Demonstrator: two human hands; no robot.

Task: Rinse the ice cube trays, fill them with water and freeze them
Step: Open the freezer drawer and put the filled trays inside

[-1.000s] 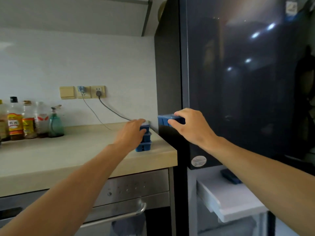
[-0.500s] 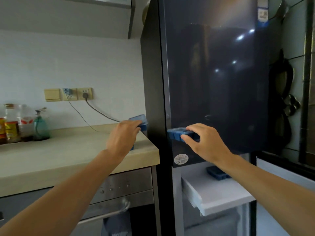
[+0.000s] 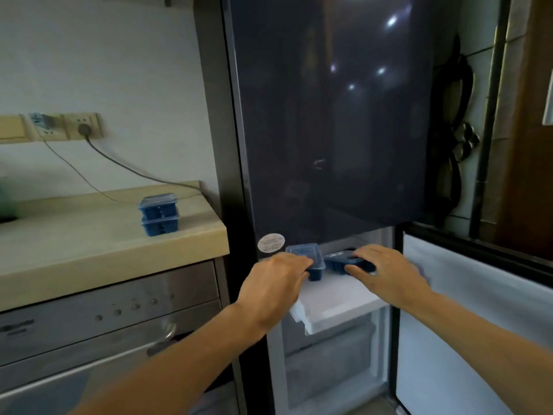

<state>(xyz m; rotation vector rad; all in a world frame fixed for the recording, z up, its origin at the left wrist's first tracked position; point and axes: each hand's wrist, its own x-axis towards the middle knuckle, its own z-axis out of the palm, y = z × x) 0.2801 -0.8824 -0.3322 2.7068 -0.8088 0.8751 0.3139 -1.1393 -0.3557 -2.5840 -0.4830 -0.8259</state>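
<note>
My left hand [image 3: 273, 284] grips a small blue ice cube tray [image 3: 308, 259] at the front left of the white pulled-out freezer shelf [image 3: 338, 301]. Just to its right, my right hand [image 3: 386, 266] holds a second blue tray [image 3: 344, 260] over the same shelf. Whether either tray rests on the shelf is unclear. Two more blue trays [image 3: 159, 214] stand stacked on the beige counter [image 3: 89, 244] near its right end.
The fridge's dark upper door [image 3: 329, 115] is closed above the shelf. The freezer door [image 3: 466, 310] swings open to the right. Below the shelf are frosted freezer drawers [image 3: 329, 366]. A steel oven [image 3: 104, 324] sits under the counter; a cable runs from a wall socket [image 3: 85, 130].
Both hands have carried their trays down and to the right, from counter height to the freezer shelf. The view has swung right and downward.
</note>
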